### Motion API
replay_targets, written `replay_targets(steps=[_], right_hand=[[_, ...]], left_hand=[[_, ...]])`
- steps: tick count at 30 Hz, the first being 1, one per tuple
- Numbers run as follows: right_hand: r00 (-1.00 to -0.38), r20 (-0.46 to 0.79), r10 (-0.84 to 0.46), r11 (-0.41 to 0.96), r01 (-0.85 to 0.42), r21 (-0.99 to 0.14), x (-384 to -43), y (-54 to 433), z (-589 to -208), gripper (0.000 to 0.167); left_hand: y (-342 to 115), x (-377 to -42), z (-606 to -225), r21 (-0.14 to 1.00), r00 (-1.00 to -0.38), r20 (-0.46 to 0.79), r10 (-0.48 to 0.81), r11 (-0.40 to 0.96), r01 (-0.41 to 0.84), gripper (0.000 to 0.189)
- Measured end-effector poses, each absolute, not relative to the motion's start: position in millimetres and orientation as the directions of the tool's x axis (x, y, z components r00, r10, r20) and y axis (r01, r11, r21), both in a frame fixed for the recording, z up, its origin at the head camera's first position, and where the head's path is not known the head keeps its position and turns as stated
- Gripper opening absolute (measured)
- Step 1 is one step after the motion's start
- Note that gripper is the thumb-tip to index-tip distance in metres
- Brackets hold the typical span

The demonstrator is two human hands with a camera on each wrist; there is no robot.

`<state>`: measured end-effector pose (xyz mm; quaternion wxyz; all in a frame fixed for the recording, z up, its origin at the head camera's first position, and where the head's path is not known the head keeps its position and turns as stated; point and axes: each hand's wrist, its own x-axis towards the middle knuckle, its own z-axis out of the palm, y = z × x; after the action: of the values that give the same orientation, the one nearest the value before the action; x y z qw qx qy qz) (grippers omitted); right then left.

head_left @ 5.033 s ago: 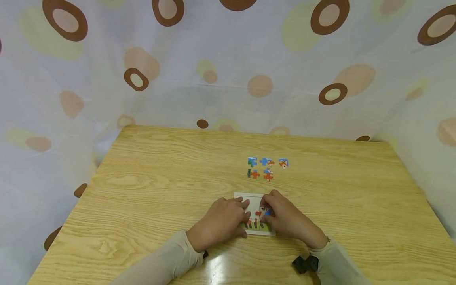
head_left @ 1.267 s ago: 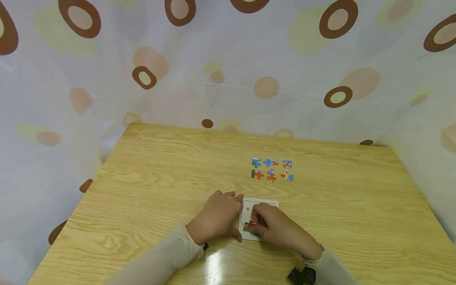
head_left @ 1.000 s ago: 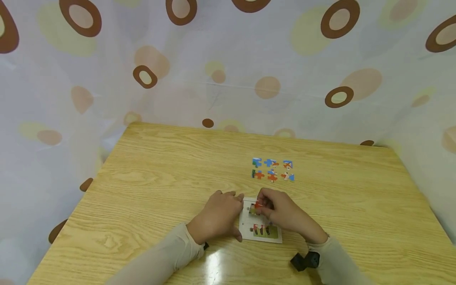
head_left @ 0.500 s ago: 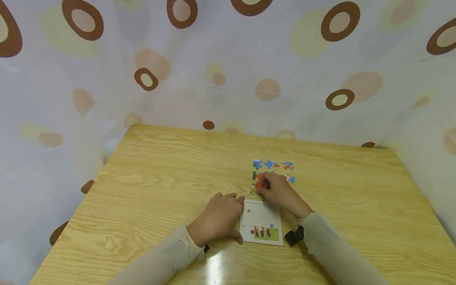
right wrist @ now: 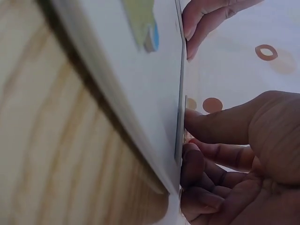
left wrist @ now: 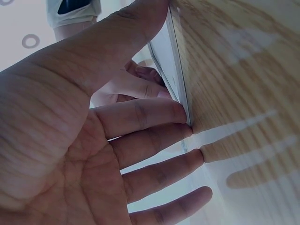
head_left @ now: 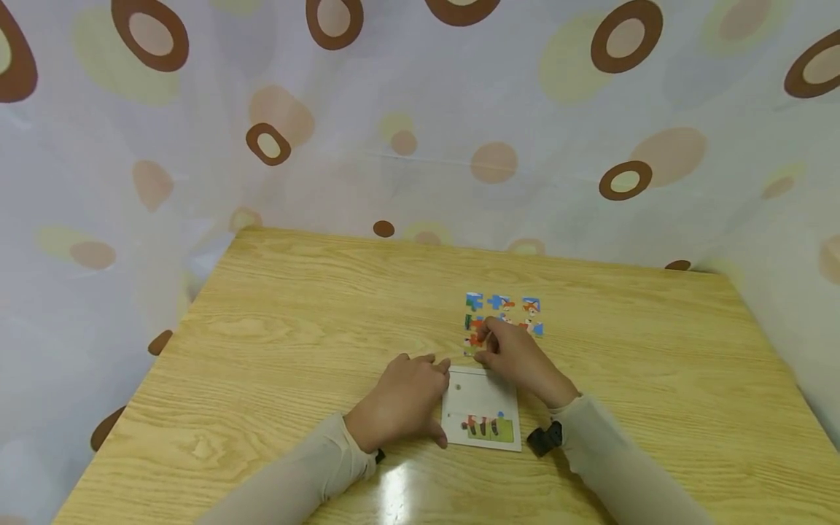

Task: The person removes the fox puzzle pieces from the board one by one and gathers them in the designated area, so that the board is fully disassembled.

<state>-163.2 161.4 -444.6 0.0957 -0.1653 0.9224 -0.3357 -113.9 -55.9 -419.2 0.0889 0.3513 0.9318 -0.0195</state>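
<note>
My left hand (head_left: 400, 401) rests along the left edge of a white puzzle tray (head_left: 482, 391), its fingers spread and fairly straight, fingertips at the tray's side in the left wrist view. A few joined jigsaw pieces (head_left: 492, 429), green with striped legs, lie in the tray's near right corner. Just beyond the far edge, my right hand (head_left: 521, 361) pinches a red and green puzzle piece (head_left: 469, 348) between thumb and fingers, down at table level. In the right wrist view the thumb (right wrist: 218, 125) and curled fingers largely hide this piece.
Other loose pieces lie in rows beyond the tray: a blue and green piece (head_left: 474, 300), a blue piece with orange (head_left: 502, 302), a fox-face piece (head_left: 531, 305) and several more, partly behind my right hand. Wooden table (head_left: 315, 306) surrounds them; a patterned curtain (head_left: 426, 109) hangs behind.
My right hand has lifted a red and green piece out of the tray and carried it to the near left of the rows. Earlier, a white-and-blue piece joined the rows. My left hand stays put.
</note>
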Motion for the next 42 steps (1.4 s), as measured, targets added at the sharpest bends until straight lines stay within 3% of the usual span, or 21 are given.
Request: replay_targets(steps=[8, 18, 25, 42], right_hand=[[-0.932, -0.007, -0.363, 0.730, -0.279, -0.624, -151.7, 167.4, -441.4, 0.011], [-0.898, -0.034, -0.439, 0.685, -0.310, -0.659, -115.3, 165.7, -435.8, 0.012], [-0.856, -0.032, -0.516, 0.644, -0.363, -0.673, -92.9, 166.9, -438.4, 0.020], [-0.859, -0.041, -0.511, 0.713, -0.397, -0.577, -72.1, 163.8, -434.9, 0.035]], left_hand=[[-55.6, -114.9, -420.4, 0.027, -0.742, -0.178, 0.646, 0.757, 0.652, 0.087], [-54.5, -114.2, -420.9, 0.018, -0.747, -0.180, 0.641, 0.761, 0.649, 0.087], [-53.8, -110.1, -419.2, 0.057, -0.752, -0.178, 0.635, 0.770, 0.636, 0.083], [-53.6, -110.3, -422.9, 0.056, -0.748, -0.154, 0.646, 0.761, 0.646, 0.086]])
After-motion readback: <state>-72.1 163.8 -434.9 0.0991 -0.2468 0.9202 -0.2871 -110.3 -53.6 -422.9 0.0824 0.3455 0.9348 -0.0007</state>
